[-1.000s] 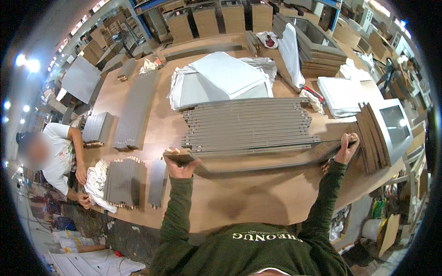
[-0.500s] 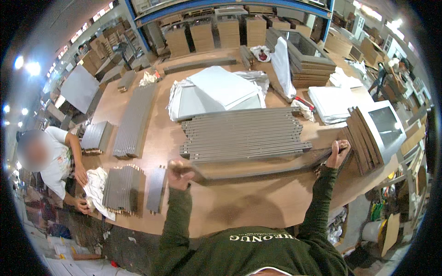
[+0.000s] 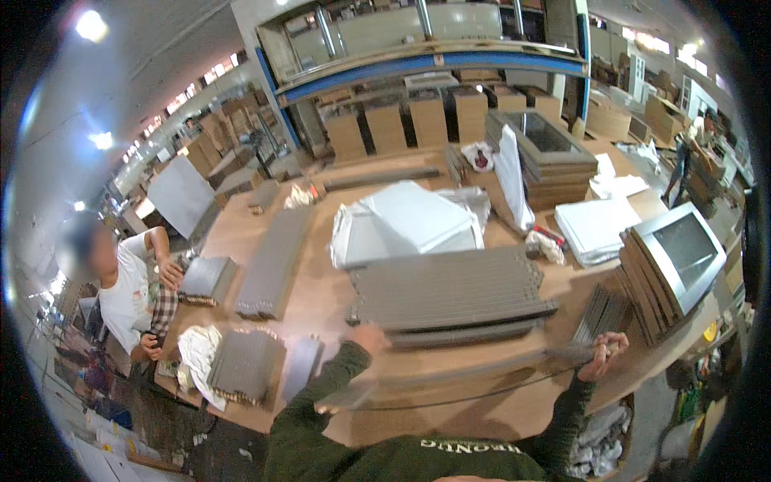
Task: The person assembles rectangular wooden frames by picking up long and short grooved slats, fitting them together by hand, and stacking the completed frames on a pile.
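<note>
My right hand [image 3: 608, 355] is closed around the right end of a long, thin grey-brown strip [image 3: 482, 367], blurred by motion, which spans the table in front of me. A thin dark line runs below it; I cannot tell whether it is an edge or a separate piece. My left hand [image 3: 369, 339] is smeared by motion near the left front corner of a stack of grey-brown slats [image 3: 450, 289], its fingers unreadable. Several shorter dark slats [image 3: 601, 312] lie just beyond my right hand. Below my left forearm, a blurred grey piece [image 3: 351, 394] shows.
At the left, a co-worker [image 3: 128, 293] stands by bundled slats [image 3: 245, 365] and a white cloth [image 3: 201, 357]. White panels [image 3: 409, 217] lie behind the stack. Framed doors with glass [image 3: 679, 253] lean at the right, and more frames [image 3: 554, 161] are piled at the back.
The view has tilted up, so the table sits lower. The strip has come away from the stack toward me. My left hand now appears by the stack's corner, and the co-worker's hands have left the cloth.
</note>
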`<state>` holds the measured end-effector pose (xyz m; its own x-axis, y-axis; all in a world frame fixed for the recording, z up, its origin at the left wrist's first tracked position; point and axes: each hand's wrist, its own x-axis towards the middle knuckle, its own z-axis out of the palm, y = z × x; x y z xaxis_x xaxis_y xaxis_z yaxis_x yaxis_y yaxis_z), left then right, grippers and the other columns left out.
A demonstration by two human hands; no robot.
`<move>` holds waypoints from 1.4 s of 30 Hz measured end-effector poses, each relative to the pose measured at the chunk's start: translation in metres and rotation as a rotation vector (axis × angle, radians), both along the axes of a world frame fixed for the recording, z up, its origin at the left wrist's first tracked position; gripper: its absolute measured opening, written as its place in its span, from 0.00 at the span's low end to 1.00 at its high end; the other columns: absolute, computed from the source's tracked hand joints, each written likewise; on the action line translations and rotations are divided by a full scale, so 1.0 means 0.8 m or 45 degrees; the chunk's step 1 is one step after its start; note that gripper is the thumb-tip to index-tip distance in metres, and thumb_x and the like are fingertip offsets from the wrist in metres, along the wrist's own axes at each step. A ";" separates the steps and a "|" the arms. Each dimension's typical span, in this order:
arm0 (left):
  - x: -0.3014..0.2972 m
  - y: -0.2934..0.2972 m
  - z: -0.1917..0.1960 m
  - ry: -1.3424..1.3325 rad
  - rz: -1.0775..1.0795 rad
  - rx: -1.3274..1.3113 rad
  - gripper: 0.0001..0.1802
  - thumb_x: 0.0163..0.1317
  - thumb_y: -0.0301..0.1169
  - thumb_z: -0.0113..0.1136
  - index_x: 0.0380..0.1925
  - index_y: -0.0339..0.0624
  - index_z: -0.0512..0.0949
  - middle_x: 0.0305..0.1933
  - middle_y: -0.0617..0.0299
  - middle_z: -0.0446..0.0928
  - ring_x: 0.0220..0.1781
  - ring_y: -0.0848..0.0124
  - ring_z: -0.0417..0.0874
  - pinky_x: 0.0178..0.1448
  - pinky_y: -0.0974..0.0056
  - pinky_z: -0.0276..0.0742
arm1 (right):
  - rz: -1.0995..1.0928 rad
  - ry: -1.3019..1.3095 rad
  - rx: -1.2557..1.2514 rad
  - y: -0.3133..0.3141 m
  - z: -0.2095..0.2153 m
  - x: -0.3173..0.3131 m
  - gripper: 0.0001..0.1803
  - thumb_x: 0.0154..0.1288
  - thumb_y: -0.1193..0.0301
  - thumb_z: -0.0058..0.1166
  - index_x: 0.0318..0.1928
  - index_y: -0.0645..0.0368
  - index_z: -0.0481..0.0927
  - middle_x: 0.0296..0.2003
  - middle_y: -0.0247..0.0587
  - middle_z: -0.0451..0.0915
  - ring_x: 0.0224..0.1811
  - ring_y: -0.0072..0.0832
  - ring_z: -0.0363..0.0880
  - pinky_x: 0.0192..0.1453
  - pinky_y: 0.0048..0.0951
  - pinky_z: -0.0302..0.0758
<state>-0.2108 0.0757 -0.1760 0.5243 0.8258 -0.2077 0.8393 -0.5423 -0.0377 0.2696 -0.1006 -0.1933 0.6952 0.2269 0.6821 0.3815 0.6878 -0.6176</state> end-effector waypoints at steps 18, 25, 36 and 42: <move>-0.023 0.014 0.087 -0.223 -0.452 -0.110 0.33 0.38 0.51 0.61 0.40 0.37 0.71 0.38 0.52 0.70 0.44 0.56 0.70 0.46 0.54 0.68 | 0.267 -0.258 -0.231 0.010 0.070 -0.025 0.23 0.53 0.59 0.53 0.42 0.59 0.62 0.30 0.32 0.60 0.30 0.19 0.58 0.36 0.22 0.60; -0.025 -0.044 0.239 -1.059 -0.260 0.260 0.29 0.34 0.35 0.66 0.42 0.41 0.72 0.32 0.53 0.76 0.33 0.59 0.77 0.37 0.62 0.73 | 0.316 0.206 -0.635 0.086 0.072 -0.058 0.34 0.40 0.60 0.66 0.47 0.60 0.67 0.43 0.42 0.69 0.47 0.31 0.66 0.52 0.32 0.64; 0.028 -0.076 0.266 -0.698 -0.696 0.857 0.33 0.34 0.45 0.66 0.44 0.41 0.73 0.21 0.53 0.72 0.18 0.57 0.70 0.22 0.59 0.63 | 0.010 -0.010 -0.936 0.090 0.098 -0.052 0.52 0.36 0.51 0.67 0.55 0.69 0.56 0.51 0.55 0.64 0.55 0.39 0.62 0.57 0.33 0.61; 0.037 -0.069 0.255 -0.692 -0.660 0.785 0.32 0.35 0.43 0.66 0.43 0.41 0.73 0.18 0.54 0.69 0.18 0.58 0.70 0.23 0.59 0.64 | 0.318 0.157 -0.691 0.095 0.088 -0.049 0.39 0.40 0.68 0.67 0.51 0.67 0.59 0.44 0.48 0.70 0.46 0.30 0.70 0.51 0.30 0.67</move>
